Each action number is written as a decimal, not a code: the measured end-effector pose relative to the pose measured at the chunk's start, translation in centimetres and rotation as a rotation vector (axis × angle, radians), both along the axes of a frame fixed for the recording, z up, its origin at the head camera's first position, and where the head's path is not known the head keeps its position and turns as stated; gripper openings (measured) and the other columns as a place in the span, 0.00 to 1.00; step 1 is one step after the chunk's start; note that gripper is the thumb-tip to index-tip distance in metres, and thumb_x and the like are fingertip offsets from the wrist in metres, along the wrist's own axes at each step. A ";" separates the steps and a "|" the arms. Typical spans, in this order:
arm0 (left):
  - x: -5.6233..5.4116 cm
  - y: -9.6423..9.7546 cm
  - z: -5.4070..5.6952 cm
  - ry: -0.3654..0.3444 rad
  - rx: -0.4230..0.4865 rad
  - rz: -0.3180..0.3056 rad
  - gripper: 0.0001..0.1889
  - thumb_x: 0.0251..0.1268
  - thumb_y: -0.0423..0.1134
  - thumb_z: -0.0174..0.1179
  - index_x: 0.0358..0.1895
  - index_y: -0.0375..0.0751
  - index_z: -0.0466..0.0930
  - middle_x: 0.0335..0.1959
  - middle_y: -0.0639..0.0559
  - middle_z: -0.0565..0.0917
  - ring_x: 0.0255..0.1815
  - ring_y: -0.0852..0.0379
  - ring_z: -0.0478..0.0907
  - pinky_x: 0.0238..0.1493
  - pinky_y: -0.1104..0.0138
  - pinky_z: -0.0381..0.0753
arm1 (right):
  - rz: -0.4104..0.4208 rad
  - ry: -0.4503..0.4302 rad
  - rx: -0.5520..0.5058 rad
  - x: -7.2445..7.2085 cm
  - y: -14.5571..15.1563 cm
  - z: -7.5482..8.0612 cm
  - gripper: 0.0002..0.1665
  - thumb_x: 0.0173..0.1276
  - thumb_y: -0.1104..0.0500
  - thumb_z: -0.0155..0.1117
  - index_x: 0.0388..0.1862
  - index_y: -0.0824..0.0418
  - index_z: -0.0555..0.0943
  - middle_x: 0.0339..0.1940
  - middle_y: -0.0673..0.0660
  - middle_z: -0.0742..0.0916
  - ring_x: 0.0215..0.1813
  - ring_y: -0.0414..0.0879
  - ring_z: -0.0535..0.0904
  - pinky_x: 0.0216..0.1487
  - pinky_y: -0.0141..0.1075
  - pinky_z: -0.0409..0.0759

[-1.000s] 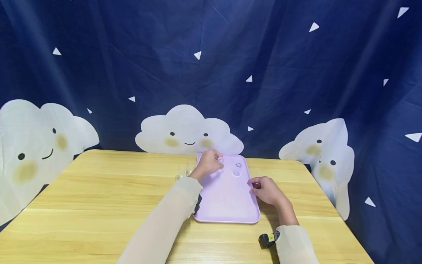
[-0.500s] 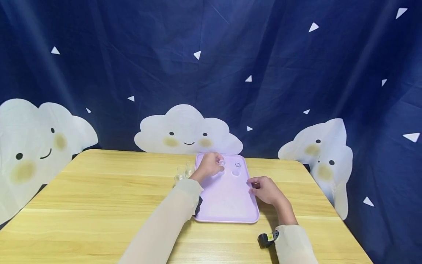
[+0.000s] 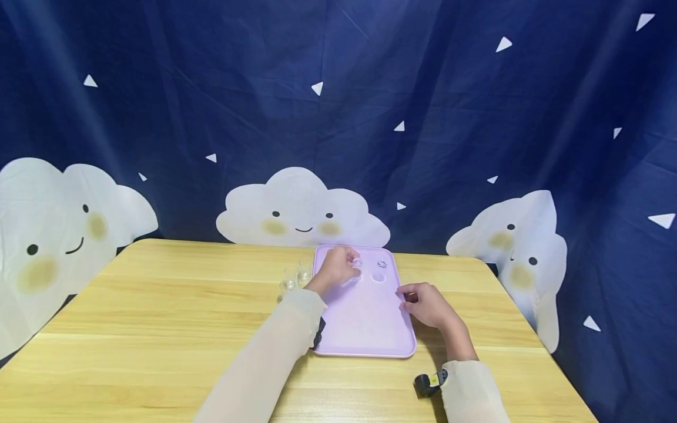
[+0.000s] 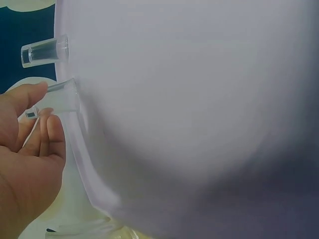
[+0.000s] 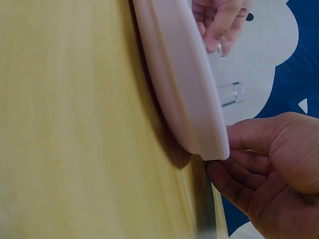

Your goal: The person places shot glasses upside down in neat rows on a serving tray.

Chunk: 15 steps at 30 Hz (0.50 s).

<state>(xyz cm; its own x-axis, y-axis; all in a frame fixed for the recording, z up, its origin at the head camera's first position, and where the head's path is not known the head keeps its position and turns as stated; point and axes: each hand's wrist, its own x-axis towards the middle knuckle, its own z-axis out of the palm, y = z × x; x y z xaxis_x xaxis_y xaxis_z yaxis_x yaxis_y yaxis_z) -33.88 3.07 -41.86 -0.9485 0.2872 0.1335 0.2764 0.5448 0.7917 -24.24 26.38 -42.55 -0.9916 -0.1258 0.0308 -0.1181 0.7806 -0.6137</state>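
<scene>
My left hand (image 3: 336,269) pinches a small clear shot glass (image 3: 357,264) over the far part of the lilac tray (image 3: 365,329). Its wide end points down at the tray; in the left wrist view thumb and fingers hold the narrow end of this glass (image 4: 65,99). A second clear glass (image 3: 379,276) stands mouth down on the tray, to the right of the first. At the tray's right side, my right hand (image 3: 431,305) grips the rim between thumb and fingers, as the tray edge (image 5: 214,124) shows in the right wrist view.
Several more clear glasses (image 3: 296,275) stand on the wooden table (image 3: 201,305) just left of the tray, partly behind the left wrist. Behind the table hangs a dark blue curtain (image 3: 264,117) with clouds. A black wrist camera (image 3: 425,385) sits at the right sleeve.
The left hand and its glass have moved slightly down and nearer over the tray. My right hand stays at the tray's rim.
</scene>
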 end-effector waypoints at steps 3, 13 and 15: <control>0.1 -0.2 0.3 0.000 -0.006 -0.005 0.20 0.55 0.26 0.73 0.53 0.32 0.83 0.48 0.42 0.86 0.51 0.48 0.82 0.57 0.61 0.82 | -0.002 -0.004 0.000 0.0 -0.1 0.0 0.19 0.66 0.71 0.66 0.56 0.68 0.85 0.49 0.63 0.89 0.47 0.50 0.85 0.50 0.45 0.86; 0.3 -1.2 3.3 0.082 -0.030 -0.076 0.19 0.58 0.27 0.71 0.55 0.33 0.83 0.52 0.39 0.85 0.51 0.48 0.83 0.54 0.62 0.82 | -0.013 -0.018 0.007 0.1 -0.1 0.1 0.19 0.67 0.70 0.67 0.57 0.68 0.84 0.50 0.63 0.89 0.48 0.51 0.85 0.53 0.46 0.85; 0.5 -1.5 4.0 0.087 -0.030 -0.090 0.19 0.58 0.27 0.71 0.55 0.34 0.83 0.52 0.39 0.85 0.50 0.49 0.82 0.54 0.62 0.82 | -0.020 -0.021 0.008 0.1 0.0 0.1 0.19 0.67 0.70 0.67 0.58 0.67 0.84 0.50 0.63 0.89 0.48 0.51 0.84 0.53 0.47 0.85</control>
